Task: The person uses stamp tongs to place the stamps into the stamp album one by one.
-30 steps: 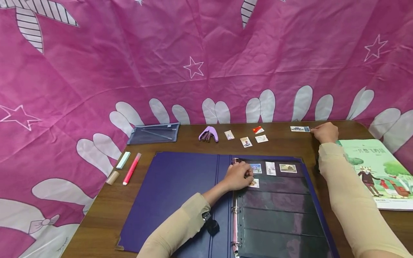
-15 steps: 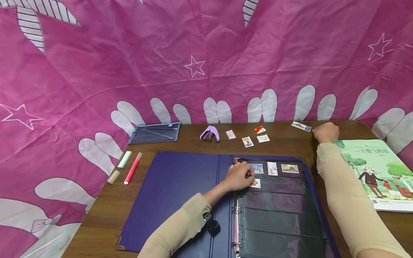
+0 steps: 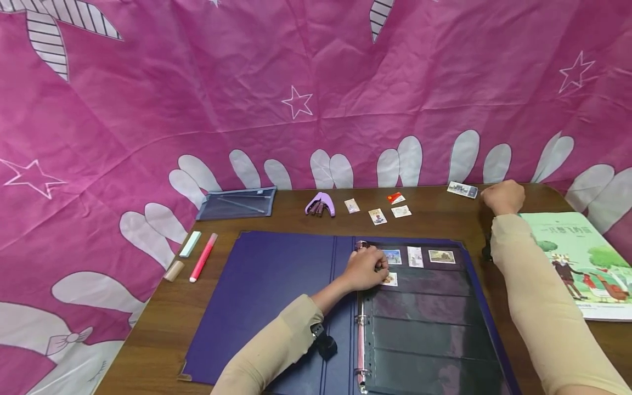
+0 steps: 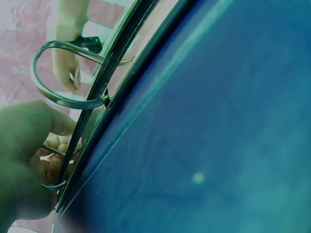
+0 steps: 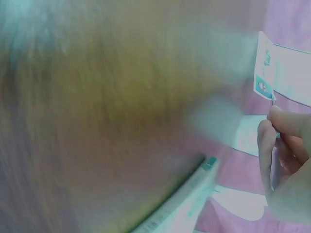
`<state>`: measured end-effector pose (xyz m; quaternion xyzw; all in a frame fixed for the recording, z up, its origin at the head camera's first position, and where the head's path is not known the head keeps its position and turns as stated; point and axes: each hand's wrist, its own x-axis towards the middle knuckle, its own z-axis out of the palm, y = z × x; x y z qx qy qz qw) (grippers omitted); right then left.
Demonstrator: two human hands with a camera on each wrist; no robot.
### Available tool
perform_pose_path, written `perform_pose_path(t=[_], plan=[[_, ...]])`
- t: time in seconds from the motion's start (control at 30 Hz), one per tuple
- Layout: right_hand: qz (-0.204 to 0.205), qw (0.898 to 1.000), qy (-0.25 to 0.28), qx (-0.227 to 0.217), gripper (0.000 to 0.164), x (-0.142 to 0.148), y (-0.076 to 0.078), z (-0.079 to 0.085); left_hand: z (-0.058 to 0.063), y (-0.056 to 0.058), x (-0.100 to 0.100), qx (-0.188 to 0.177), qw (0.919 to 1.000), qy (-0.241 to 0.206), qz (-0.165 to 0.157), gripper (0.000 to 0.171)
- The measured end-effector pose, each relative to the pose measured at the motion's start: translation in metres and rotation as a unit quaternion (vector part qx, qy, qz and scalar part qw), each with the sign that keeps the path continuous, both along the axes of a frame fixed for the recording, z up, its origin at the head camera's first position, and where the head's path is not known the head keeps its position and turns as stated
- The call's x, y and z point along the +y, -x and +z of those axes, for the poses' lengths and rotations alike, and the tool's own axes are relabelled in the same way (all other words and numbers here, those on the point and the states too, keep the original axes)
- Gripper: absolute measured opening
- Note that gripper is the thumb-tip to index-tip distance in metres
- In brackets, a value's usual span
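Observation:
A blue ring-binder stamp album [image 3: 286,285] lies open on the table, its dark pocket page [image 3: 434,312] on the right side. My left hand [image 3: 364,269] rests by the binder rings with curled fingers, pinching the page near its upper left; the left wrist view shows the thumb beside the metal rings [image 4: 68,99]. Just beside those fingers a stamp [image 3: 390,279] sits in the second row. Above the table's far right, my right hand [image 3: 503,197] grips slim tweezers [image 5: 275,167], mostly hidden by the fingers. Their tip holds a long stamp [image 3: 462,190] raised off the table.
Several loose stamps [image 3: 377,216] lie behind the album, near a purple hole punch [image 3: 320,204] and a blue zip pouch [image 3: 237,203]. A red marker [image 3: 203,258], a pale green block [image 3: 190,244] and a tan cylinder [image 3: 173,271] lie left. A green book [image 3: 582,263] lies right.
The long stamp lay flat by my right hand; it has since tilted and lifted off the table, with the hand moving slightly up and right. My left hand stays put.

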<state>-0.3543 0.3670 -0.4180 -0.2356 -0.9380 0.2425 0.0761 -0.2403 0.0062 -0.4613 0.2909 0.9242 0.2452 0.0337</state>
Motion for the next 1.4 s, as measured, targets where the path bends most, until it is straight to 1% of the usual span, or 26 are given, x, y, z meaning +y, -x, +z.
perform_pose_path(t=[0.03, 0.07, 0.17, 0.27, 0.3, 0.47, 0.53, 0.63, 0.7, 0.77, 0.8, 0.83, 0.9, 0.93, 1.03, 1.17, 1.27, 1.4], plan=[[0.005, 1.0, -0.001, 0.013, 0.041, 0.0, -0.001, 0.002, 0.0, 0.0, -0.001, 0.0, 1.0, -0.006, -0.001, 0.006], [0.01, 1.0, 0.0, 0.026, 0.038, 0.0, -0.002, 0.005, -0.005, 0.003, -0.001, 0.012, 0.9998, -0.013, -0.006, 0.006], [0.032, 0.997, 0.0, 0.065, 0.031, -0.002, -0.005, 0.013, -0.005, 0.004, -0.003, 0.015, 0.9996, -0.024, -0.009, 0.004], [0.047, 0.995, 0.012, 0.092, 0.028, -0.005, -0.011, 0.021, -0.005, 0.005, -0.002, 0.013, 0.9997, -0.017, -0.009, 0.005], [0.048, 0.994, 0.021, 0.095, 0.028, -0.006, -0.014, 0.024, 0.0, 0.003, -0.002, 0.001, 0.9999, -0.014, -0.005, 0.005], [0.043, 0.992, 0.065, 0.101, 0.034, -0.013, -0.028, 0.035, 0.001, 0.002, 0.0, -0.003, 1.0, 0.002, 0.002, 0.005], [0.047, 0.99, 0.077, 0.106, 0.03, -0.016, -0.036, 0.038, 0.002, 0.001, 0.0, -0.007, 1.0, 0.004, 0.002, 0.006], [0.065, 0.987, 0.089, 0.116, 0.006, -0.022, -0.049, 0.042, 0.004, -0.001, 0.0, -0.007, 1.0, 0.003, -0.002, 0.006], [0.081, 0.985, 0.096, 0.119, 0.011, -0.027, -0.057, 0.044, 0.004, -0.001, 0.0, -0.004, 1.0, 0.006, -0.002, 0.006], [0.103, 0.983, 0.095, 0.116, 0.004, -0.032, -0.064, 0.044, 0.006, -0.002, 0.001, 0.002, 1.0, 0.007, -0.002, 0.005], [0.116, 0.982, 0.096, 0.113, 0.011, -0.035, -0.068, 0.044, 0.006, -0.002, 0.001, 0.003, 1.0, 0.009, -0.002, 0.005], [0.127, 0.982, 0.092, 0.107, 0.024, -0.038, -0.071, 0.043, 0.006, -0.002, 0.001, 0.003, 0.9999, 0.01, -0.001, 0.005], [0.149, 0.98, 0.089, 0.095, 0.043, -0.044, -0.078, 0.04, 0.007, -0.003, 0.001, 0.005, 0.9999, 0.011, -0.001, 0.005], [0.161, 0.979, 0.089, 0.091, 0.047, -0.047, -0.081, 0.039, 0.007, -0.003, 0.001, 0.007, 0.9999, 0.012, -0.002, 0.005], [0.194, 0.975, 0.089, 0.07, 0.042, -0.057, -0.09, 0.031, 0.006, -0.003, 0.001, 0.006, 0.9999, 0.012, -0.002, 0.005], [0.231, 0.966, 0.11, 0.029, 0.039, -0.069, -0.103, 0.02, 0.005, -0.002, 0.001, 0.001, 0.9999, 0.01, -0.003, 0.005], [0.249, 0.96, 0.126, 0.007, 0.036, -0.075, -0.112, 0.011, 0.006, -0.002, 0.001, 0.002, 1.0, 0.006, -0.006, 0.005], [0.262, 0.954, 0.146, -0.015, 0.031, -0.08, -0.119, -0.001, 0.006, -0.002, 0.0, 0.001, 1.0, 0.005, -0.007, 0.005]])
